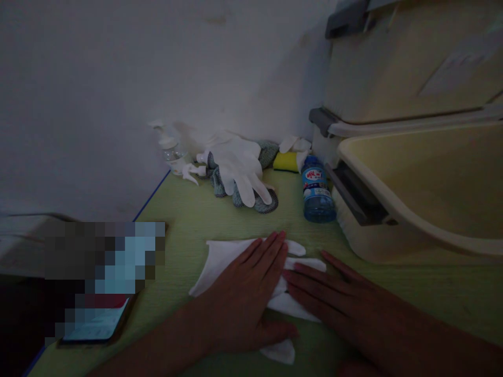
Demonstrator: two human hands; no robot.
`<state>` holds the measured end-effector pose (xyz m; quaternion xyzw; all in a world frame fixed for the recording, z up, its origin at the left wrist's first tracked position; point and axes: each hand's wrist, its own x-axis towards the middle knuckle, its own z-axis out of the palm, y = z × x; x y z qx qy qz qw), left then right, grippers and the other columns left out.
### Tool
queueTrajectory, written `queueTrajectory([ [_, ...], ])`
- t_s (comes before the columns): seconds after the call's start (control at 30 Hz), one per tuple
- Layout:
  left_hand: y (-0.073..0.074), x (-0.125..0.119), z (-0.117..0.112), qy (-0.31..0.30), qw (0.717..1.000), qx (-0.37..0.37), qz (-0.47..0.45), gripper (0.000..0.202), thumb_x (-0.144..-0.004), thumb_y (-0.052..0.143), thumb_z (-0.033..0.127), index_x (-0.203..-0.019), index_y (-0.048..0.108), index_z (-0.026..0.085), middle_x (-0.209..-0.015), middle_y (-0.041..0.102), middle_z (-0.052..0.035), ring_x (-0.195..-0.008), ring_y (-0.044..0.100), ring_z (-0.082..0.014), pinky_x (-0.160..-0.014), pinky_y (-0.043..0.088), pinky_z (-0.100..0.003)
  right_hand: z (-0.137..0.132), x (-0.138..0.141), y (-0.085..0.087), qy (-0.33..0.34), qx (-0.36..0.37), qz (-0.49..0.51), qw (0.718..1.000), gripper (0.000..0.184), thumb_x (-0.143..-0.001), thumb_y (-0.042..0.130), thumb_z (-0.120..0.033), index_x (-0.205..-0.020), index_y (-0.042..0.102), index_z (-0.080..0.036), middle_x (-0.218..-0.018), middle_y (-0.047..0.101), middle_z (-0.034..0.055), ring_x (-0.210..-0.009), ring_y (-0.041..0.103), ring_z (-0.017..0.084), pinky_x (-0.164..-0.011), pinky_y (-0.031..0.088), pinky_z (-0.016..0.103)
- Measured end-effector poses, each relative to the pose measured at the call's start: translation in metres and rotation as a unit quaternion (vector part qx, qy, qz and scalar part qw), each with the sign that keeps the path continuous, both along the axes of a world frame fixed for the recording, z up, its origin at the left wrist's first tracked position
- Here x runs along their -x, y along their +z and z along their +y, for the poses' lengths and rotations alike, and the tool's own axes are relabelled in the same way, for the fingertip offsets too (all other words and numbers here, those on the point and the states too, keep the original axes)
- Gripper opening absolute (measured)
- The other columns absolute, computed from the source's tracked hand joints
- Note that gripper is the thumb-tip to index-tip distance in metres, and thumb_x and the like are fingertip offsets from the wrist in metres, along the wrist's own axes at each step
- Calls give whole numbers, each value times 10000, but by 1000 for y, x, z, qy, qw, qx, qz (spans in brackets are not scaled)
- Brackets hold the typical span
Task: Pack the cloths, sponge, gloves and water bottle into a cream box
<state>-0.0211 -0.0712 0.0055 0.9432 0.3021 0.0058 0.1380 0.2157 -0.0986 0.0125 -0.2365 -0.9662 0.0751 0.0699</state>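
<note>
One white glove (pixel 220 259) lies on the desk (pixel 192 215) beneath my open, flattened left hand (pixel 244 285), my outstretched right hand (pixel 349 301), also open, touching its fingers; working remotely, I judge light, even strokes toward the glove's tips best for avoiding creases.

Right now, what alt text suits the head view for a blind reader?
The left hand and right hand rest on a white glove on a green table. Beyond are a second white glove, a yellow sponge and a blue bottle; right, a cream container.
</note>
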Motion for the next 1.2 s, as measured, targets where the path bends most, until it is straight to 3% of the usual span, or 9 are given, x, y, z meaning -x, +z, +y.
queueTrajectory([
  [0.13, -1, 0, -1, 3, 1000, -8, -15, 921, -790, 509, 576, -1419, 107, 36, -1499, 108, -245, -1401, 64, -299, -1105, 236, -498, 1, 0, 0, 4, -9, 12, 1000, 763, -827, 531, -508, -1419, 266, -105, -1415, 383, 154, -1331, 313, 246, -1050, 333, 485],
  [0.27, 1, 5, -2, -17, 999, -32, -12, 885, -820, 475, 560, -1416, 98, 26, -1492, 135, -260, -1400, 81, -310, -1094, 256, -481, 3, 2, 5, 24, -43, -10, 999, 658, -806, 563, -512, -1353, 418, -175, -1386, 438, 134, -1300, 368, 269, -1016, 372, 500],
  [0.43, 18, 16, 1, -40, 987, -150, -29, 639, -861, 448, 454, -1369, 279, 105, -1481, 219, -231, -1366, 214, -353, -1047, 306, -500, 7, 4, 11, 16, -97, -8, 995, 484, -836, 508, -530, -1162, 604, -184, -1251, 584, 111, -1186, 506, 271, -951, 444, 493],
  [0.57, 28, 20, 2, -34, 969, -240, -51, 302, -892, 394, 297, -1073, 546, 109, -1193, 569, -188, -1028, 570, -288, -859, 450, -430, 5, 0, 11, -11, -136, 60, 989, 350, -872, 487, -467, -919, 692, -186, -1080, 676, 76, -1043, 596, 226, -921, 473, 411],
  [0.67, 27, 19, 3, -64, 968, -239, -45, 219, -897, 410, 267, -826, 585, 157, -915, 654, -98, -788, 599, -202, -715, 467, -342, 0, -1, 7, -14, -141, 116, 983, 367, -920, 422, -393, -743, 679, -199, -950, 694, 45, -938, 617, 177, -876, 481, 350],
  [0.73, 23, 18, 3, -94, 971, -219, -32, 206, -889, 458, 289, -771, 578, 170, -874, 651, -71, -750, 591, -182, -699, 457, -323, -4, 0, 5, 3, -128, 132, 983, 384, -937, 391, -349, -699, 654, -204, -843, 687, 32, -851, 619, 149, -823, 487, 314],
  [0.87, 17, 19, 6, -116, 976, -186, -15, 290, -863, 511, 394, -984, 584, 141, -1120, 617, -122, -979, 579, -233, -848, 437, -347, -6, 4, 4, 31, -99, 109, 989, 351, -945, 343, -217, -772, 648, -217, -763, 675, 24, -736, 609, 131, -762, 479, 286],
  [1.0, 15, 21, 10, -105, 987, -124, -10, 563, -847, 488, 496, -1256, 445, 111, -1386, 421, -190, -1275, 395, -289, -1033, 325, -400, -6, 7, 8, 39, -79, 105, 991, 427, -956, 248, -157, -795, 641, -202, -743, 681, 36, -675, 606, 132, -740, 476, 287],
  [1.2, 15, 21, 12, -92, 994, -55, -22, 605, -828, 523, 486, -1292, 421, 111, -1436, 335, -218, -1339, 313, -297, -1072, 286, -426, -7, 9, 10, 43, -81, 108, 990, 401, -945, 272, -137, -800, 640, -204, -730, 686, 35, -656, 609, 139, -723, 477, 290],
])
